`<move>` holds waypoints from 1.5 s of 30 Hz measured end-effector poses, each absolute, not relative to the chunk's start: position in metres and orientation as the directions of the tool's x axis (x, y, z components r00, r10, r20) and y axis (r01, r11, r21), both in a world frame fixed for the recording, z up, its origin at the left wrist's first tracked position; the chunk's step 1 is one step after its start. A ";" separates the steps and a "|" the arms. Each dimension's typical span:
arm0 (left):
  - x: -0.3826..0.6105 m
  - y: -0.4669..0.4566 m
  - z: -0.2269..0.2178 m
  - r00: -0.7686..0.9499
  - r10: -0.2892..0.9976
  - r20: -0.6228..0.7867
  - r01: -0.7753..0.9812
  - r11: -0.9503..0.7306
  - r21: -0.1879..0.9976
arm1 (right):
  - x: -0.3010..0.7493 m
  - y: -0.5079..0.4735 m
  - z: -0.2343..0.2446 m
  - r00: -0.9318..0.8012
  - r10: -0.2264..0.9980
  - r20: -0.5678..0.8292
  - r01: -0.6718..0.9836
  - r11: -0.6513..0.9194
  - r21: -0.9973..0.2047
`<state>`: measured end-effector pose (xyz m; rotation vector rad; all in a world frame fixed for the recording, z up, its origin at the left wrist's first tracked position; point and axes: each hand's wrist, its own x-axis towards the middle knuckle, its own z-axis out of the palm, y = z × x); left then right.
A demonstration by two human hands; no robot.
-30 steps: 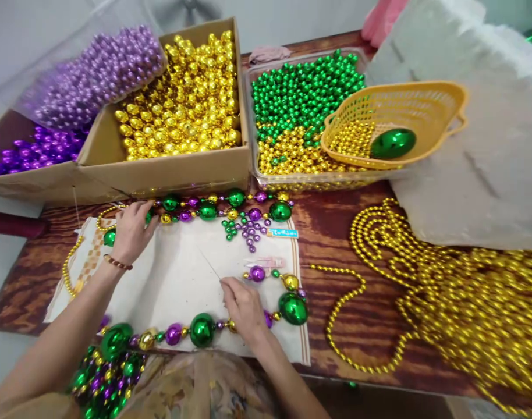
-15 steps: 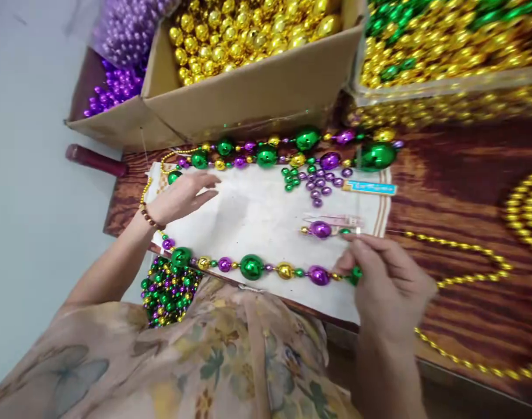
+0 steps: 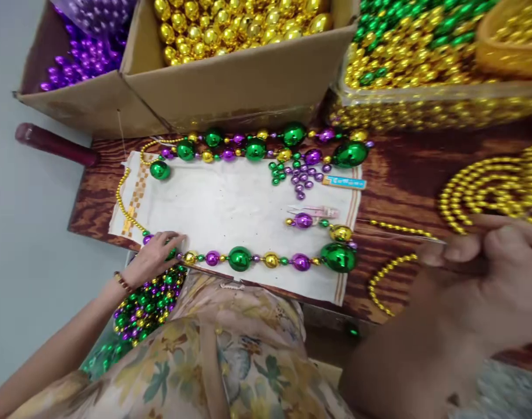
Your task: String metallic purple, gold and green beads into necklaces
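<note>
A bead necklace [image 3: 240, 259] of green, gold and purple beads lies in a loop on a white cloth [image 3: 231, 203]. My left hand [image 3: 155, 256] curls its fingers over a large green bead at the loop's lower left. Off the cloth to the right, my right hand [image 3: 488, 279] is closed in a pinch. A thin thread [image 3: 397, 237] runs from the necklace's right end to its fingertips. Beside the thread lies a string of small gold beads [image 3: 390, 226], partly hidden by that hand. Small purple beads [image 3: 301, 177] and green beads [image 3: 276, 173] sit loose on the cloth.
Behind the cloth stand a cardboard box [image 3: 235, 78] of gold and purple beads and a clear bin [image 3: 405, 93] of gold and green ones. A blue-labelled strip [image 3: 345, 183] and pink-handled snips [image 3: 321, 212] lie on the cloth. Coiled gold beads [image 3: 475, 186] are at right.
My right hand has moved right, away from the cloth, drawing out the thread. My left hand has come down from above the cloth onto the green bead at lower left.
</note>
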<state>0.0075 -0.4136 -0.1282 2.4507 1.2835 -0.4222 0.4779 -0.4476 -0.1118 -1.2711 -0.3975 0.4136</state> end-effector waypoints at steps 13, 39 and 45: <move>0.033 -0.360 -0.140 0.664 0.673 -0.326 0.748 -0.611 0.261 | 0.477 -0.453 -0.087 0.811 0.574 0.112 -0.077 0.295 -0.952; 0.103 -0.266 -0.132 0.189 0.980 -0.054 0.675 -0.090 0.732 | 0.405 -0.450 -0.152 0.370 0.926 -0.073 0.015 -0.084 -0.996; 0.175 -0.298 -0.127 0.343 0.827 -0.445 -0.338 0.551 0.763 | 0.377 -0.445 -0.150 0.138 0.989 0.059 0.185 0.033 -0.982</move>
